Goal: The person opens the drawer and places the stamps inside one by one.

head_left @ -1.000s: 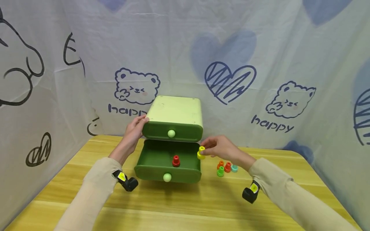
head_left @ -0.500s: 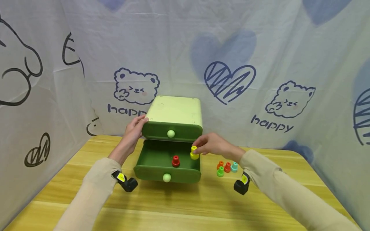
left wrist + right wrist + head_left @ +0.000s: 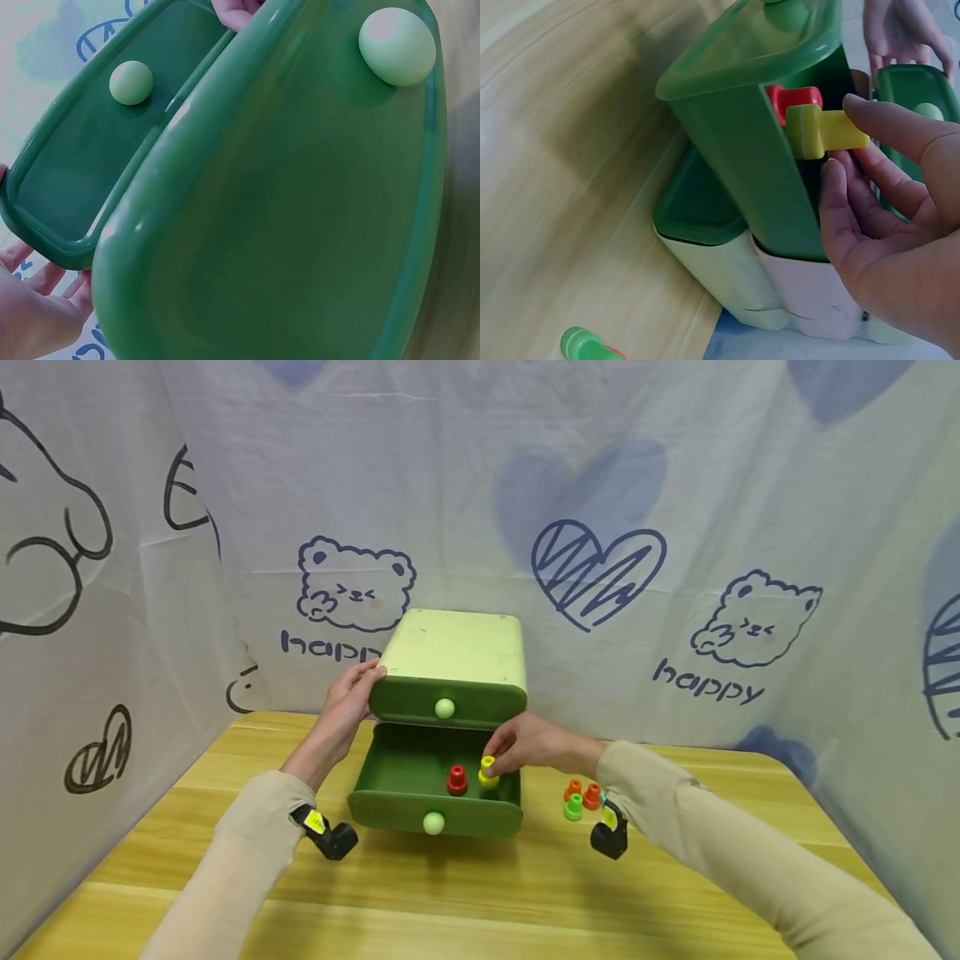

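My right hand (image 3: 536, 742) pinches a yellow stepped peg (image 3: 489, 773) by its narrow end, inside the pulled-out green drawer (image 3: 435, 814). Beside that peg a red peg (image 3: 457, 781) of the same shape stands in the drawer. The right wrist view shows the yellow peg (image 3: 806, 131) between thumb and fingers, near the drawer's side wall. My left hand (image 3: 347, 697) rests against the left side of the small cabinet (image 3: 457, 643), its fingers at the upper edge. In the left wrist view those fingers (image 3: 49, 281) lie extended beside the upper drawer front (image 3: 82, 165).
On the wooden table (image 3: 525, 893), right of the cabinet, stand a green peg (image 3: 573, 807), an orange peg (image 3: 574, 788) and a red-orange peg (image 3: 592, 796). A light-blue one is mostly hidden behind my right sleeve. A printed cloth (image 3: 465, 485) hangs close behind the cabinet.
My right hand has carried the yellow peg leftward and down, from the drawer's right edge to beside the red peg. My left hand has stayed on the cabinet.
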`<action>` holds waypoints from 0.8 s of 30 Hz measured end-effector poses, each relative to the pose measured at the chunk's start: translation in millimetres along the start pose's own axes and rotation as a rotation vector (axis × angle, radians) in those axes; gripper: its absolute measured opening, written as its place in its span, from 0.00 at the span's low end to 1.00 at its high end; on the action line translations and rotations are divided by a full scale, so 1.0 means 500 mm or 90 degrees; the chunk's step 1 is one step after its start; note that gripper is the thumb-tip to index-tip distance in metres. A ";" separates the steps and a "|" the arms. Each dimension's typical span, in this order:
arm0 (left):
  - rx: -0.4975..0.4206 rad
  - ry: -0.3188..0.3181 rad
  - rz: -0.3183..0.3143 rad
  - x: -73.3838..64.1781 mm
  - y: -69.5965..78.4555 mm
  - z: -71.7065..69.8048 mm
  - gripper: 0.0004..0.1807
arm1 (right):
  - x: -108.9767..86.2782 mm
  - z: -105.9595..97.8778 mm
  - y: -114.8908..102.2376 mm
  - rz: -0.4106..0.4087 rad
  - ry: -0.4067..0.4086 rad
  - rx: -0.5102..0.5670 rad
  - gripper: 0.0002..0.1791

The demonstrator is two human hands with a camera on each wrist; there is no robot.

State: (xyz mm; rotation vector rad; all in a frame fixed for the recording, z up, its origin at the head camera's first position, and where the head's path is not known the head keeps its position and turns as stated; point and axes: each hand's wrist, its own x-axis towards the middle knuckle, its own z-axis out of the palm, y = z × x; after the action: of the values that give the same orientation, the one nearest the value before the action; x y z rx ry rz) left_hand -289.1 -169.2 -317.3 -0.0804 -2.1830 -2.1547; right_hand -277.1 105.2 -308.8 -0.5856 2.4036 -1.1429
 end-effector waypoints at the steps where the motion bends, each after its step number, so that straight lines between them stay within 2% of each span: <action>1: -0.001 0.000 0.000 0.000 0.000 0.000 0.33 | 0.002 0.002 0.001 0.001 0.000 -0.002 0.09; 8: -0.001 0.000 -0.002 0.000 -0.001 0.001 0.33 | 0.007 0.013 0.007 -0.008 0.015 0.007 0.08; 16: -0.002 0.007 -0.008 -0.002 -0.003 -0.001 0.33 | 0.011 0.027 0.004 -0.047 0.019 -0.055 0.08; 24: -0.008 0.008 -0.008 -0.001 -0.001 0.001 0.33 | 0.015 0.035 -0.004 -0.060 0.007 -0.065 0.08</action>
State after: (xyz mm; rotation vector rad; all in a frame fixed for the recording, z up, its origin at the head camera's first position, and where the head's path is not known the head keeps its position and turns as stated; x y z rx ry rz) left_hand -288.9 -168.7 -317.9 -0.0543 -2.1699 -2.1688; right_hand -273.7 89.3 -318.8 -0.7334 2.4791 -1.0680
